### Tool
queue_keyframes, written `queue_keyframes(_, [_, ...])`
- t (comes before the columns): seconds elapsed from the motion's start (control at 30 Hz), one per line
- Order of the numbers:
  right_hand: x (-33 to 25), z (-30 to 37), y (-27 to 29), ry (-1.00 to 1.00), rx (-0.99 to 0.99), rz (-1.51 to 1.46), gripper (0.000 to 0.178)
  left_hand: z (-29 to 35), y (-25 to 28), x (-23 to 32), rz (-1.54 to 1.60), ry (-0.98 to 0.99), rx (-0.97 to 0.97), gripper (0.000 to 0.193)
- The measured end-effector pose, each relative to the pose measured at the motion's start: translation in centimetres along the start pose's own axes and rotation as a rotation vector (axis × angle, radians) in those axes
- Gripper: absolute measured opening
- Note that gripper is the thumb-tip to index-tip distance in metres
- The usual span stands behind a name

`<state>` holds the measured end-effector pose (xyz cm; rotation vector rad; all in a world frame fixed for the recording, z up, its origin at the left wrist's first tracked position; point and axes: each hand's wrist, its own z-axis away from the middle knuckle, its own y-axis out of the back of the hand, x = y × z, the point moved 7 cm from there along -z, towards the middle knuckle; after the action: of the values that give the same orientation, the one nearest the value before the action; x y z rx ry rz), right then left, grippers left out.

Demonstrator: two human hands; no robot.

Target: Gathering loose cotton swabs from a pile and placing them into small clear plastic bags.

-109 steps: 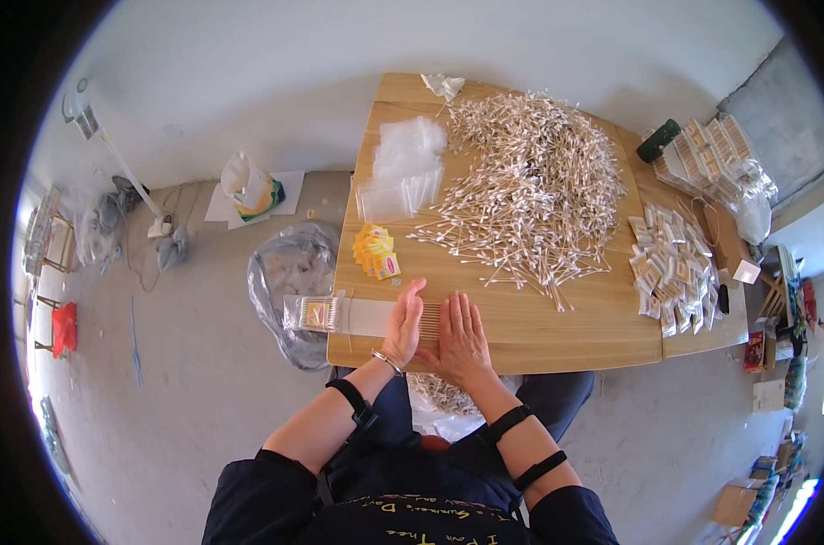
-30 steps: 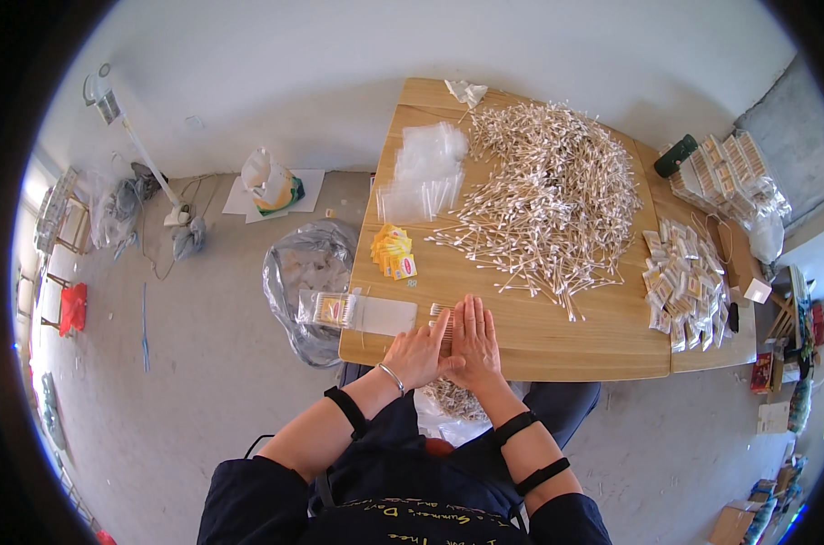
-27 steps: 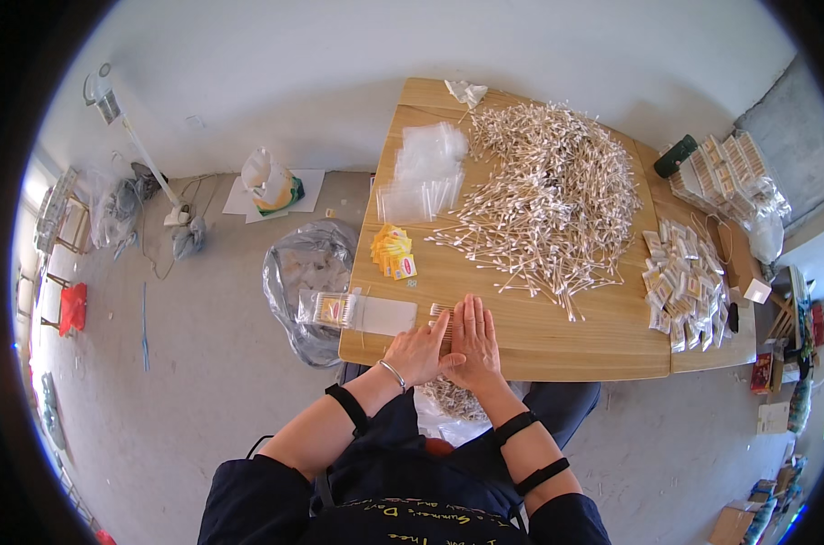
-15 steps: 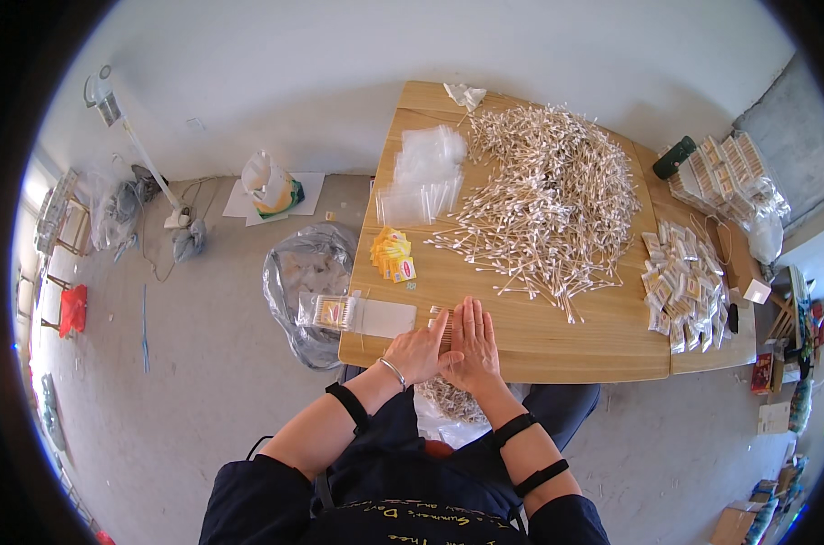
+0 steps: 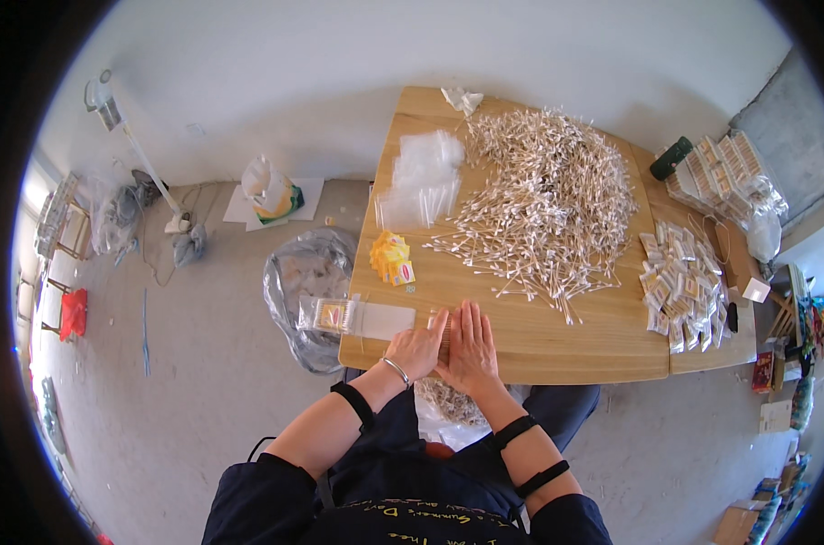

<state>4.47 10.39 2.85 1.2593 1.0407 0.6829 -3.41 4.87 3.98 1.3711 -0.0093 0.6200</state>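
At the table's near edge, a small row of cotton swabs (image 5: 444,341) is pressed between my two hands. My left hand (image 5: 415,353) is closed against its left side, thumb and fingers bent. My right hand (image 5: 472,352) lies along the other side with its fingers straight and together, the palm edge hiding part of the swabs. Just left of my hands is a white card (image 5: 389,322), its left end inside a clear bag. Against that sits a clear packet of swabs (image 5: 333,315) with a yellow label. A big loose heap of cotton swabs (image 5: 557,200) spreads over the table.
Clear plastic bags (image 5: 419,177) and yellow labels (image 5: 391,258) lie on the table's left side. Filled swab packets (image 5: 684,282) are piled at the right, below stacked packs (image 5: 725,173). A grey plastic bag (image 5: 307,291) stands on the floor left of the table.
My fingers have shifted slightly around the swabs, and my right thumb has tucked closer to them. The things on the table stay as they were.
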Motion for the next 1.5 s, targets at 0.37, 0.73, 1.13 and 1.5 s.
queue_keyframes(0.37, [-0.5, 0.9, -0.6, -0.021, 0.062, 0.012, 0.087, 0.1, 0.5, 0.0, 0.083, 0.026, 0.002, 0.051])
queue_keyframes(0.73, [-1.0, 0.9, -0.6, -0.062, 0.05, -0.05, 0.085, -0.3, -2.9, -2.7, 1.226, -0.051, 0.558, 0.056])
queue_keyframes(1.13, [-4.4, 0.7, -1.0, -0.107, 0.043, -0.088, 0.074, 1.2, -1.8, -4.0, 1.342, -0.038, 0.467, 0.057])
queue_keyframes(1.5, [-8.7, -3.0, -2.2, -0.073, 0.044, -0.135, 0.073, 2.2, 1.0, -9.2, 1.322, 0.039, 0.57, 0.055])
